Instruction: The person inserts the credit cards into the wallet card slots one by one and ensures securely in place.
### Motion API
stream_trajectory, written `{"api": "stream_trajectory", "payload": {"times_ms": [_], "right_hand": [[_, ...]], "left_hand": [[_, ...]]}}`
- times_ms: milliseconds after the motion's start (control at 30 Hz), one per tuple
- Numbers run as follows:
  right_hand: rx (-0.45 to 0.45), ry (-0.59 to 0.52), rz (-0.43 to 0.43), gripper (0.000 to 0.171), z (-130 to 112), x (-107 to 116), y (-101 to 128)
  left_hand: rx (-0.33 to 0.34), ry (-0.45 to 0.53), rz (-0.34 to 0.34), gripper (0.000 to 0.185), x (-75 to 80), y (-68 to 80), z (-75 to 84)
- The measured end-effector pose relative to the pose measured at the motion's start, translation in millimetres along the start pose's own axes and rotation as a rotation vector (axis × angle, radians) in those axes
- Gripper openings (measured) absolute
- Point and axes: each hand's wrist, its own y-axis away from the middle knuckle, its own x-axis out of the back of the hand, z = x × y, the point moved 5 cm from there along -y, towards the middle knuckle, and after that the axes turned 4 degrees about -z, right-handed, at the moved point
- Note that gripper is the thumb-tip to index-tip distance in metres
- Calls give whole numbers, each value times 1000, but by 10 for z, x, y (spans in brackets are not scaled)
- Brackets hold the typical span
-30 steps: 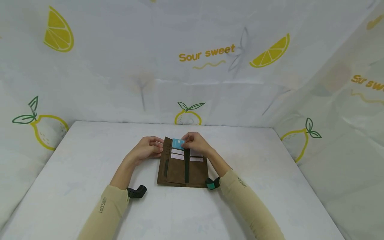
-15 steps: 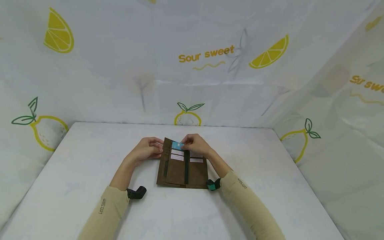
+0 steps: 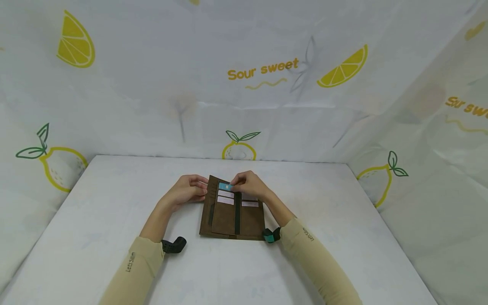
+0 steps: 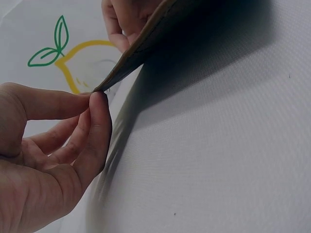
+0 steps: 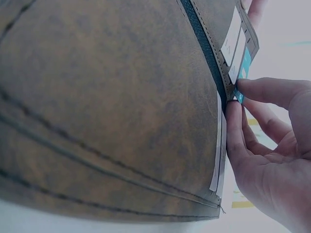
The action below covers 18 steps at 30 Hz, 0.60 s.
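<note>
A brown wallet [image 3: 225, 220] lies opened out on the white table, its left side raised off the surface. My left hand [image 3: 184, 189] pinches the wallet's left edge between thumb and finger; the left wrist view shows that edge [image 4: 131, 53] lifted. A blue card [image 3: 224, 186] stands in the top slot of the left panel, mostly inside the pocket. My right hand [image 3: 248, 184] pinches the card's right corner, thumb and finger meeting on the blue card [image 5: 241, 90] in the right wrist view. White cards [image 3: 225, 197] show in the slots below it.
The white table [image 3: 114, 203] spreads around the wallet on all sides. A lemon-printed white sheet [image 3: 152, 84] stands behind it and at both sides. Black wrist cameras [image 3: 174, 245] are strapped to both wrists.
The blue card has slid down deeper into its slot, so less of it shows. My right hand has moved slightly down with it, while my left hand keeps its place on the wallet's edge.
</note>
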Motion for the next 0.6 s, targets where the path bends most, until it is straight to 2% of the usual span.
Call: {"api": "stream_trajectory", "payload": {"times_ms": [600], "right_hand": [[10,35,0,16,-41,-2,21]], "left_hand": [[-5,5,-8,43,2,-7,-26]]}}
